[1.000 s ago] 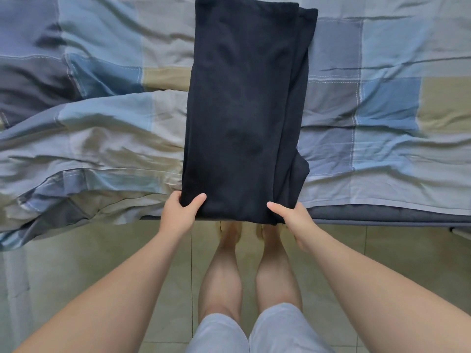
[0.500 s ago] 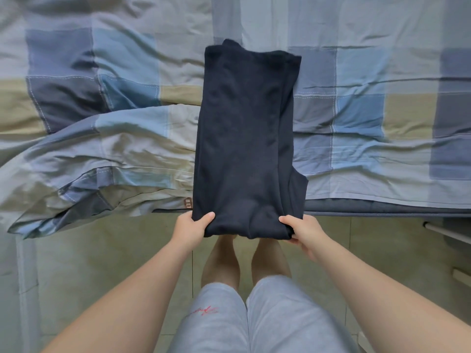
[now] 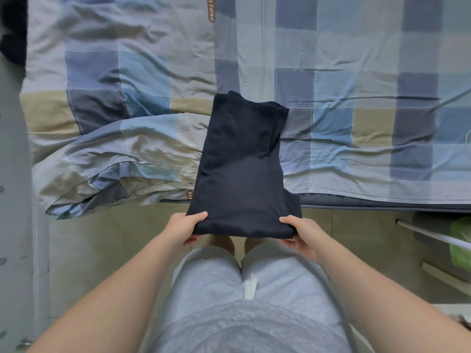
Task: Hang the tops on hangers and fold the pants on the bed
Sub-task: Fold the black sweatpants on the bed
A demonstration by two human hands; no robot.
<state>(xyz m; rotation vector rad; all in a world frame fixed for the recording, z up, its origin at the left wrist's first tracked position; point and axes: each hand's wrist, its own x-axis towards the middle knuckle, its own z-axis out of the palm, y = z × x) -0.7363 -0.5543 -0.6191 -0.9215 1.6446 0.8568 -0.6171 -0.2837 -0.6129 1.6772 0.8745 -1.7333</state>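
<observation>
The person is standing at the near edge of the bed (image 3: 356, 80), holding the dark pants (image 3: 242, 161) by their near end. The left hand (image 3: 187, 229) is clamping the left corner, thumb on top and fingers curled beneath. The right hand (image 3: 303, 235) is pinching the right corner the same way. The pants are lying as a long folded strip across the bed, their far end resting well in from the edge and their near end hanging out past it, over the floor (image 3: 102, 250). Over the last second that end has been coming off the mattress. The hands were gripping it right at the bed's edge, and now they are holding it lifted clear, drawn back towards the person's legs. It is looking as if the lengthwise fold is done and the crosswise one is starting, though I cannot make out whether the layers underneath are lying neat. A rumpled quilt (image 3: 114, 169) is bunching further left along the bed's edge.
</observation>
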